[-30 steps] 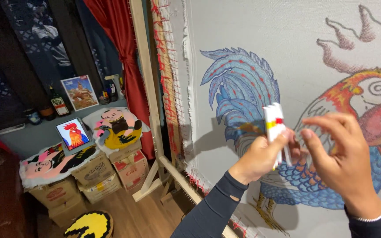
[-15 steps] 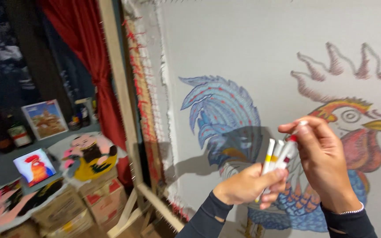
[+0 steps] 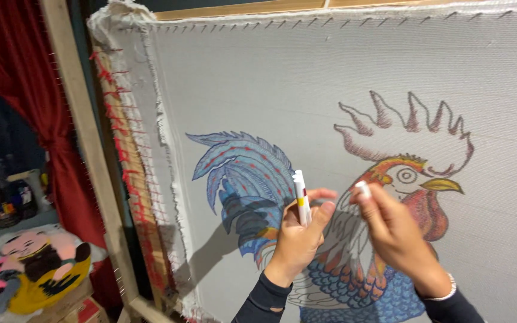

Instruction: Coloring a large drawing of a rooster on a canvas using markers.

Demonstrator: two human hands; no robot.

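White marker pens with coloured bands (image 3: pixel 301 200), a small bundle of them, stand upright in my left hand (image 3: pixel 297 242), just in front of the drawn rooster's grey, still-uncoloured wing. I have the fingers curled around the lower barrels and the thumb pressed against the side, so the bundle is clamped in a loose fist with the capped tips poking up; held like that, the colour bands face me and can be told apart.

My right hand (image 3: pixel 397 233) is just beside it, near but not touching. Its fingertips are pinched together on a small white piece (image 3: pixel 362 189), a cap or the end of another pen; I cannot tell which. The wrist is turned so that the piece points up toward the rooster's head.

Both hands hover close to the grey woven cloth with the rooster drawing (image 3: pixel 342 107), which is stretched taut and laced with red cord to a pale wooden frame (image 3: pixel 82 149); whether either hand touches the cloth I cannot tell. To the left hangs a red curtain (image 3: pixel 7 78), and lower down lies a tufted rug piece of a cartoon figure in pink, black and yellow (image 3: pixel 34 266).
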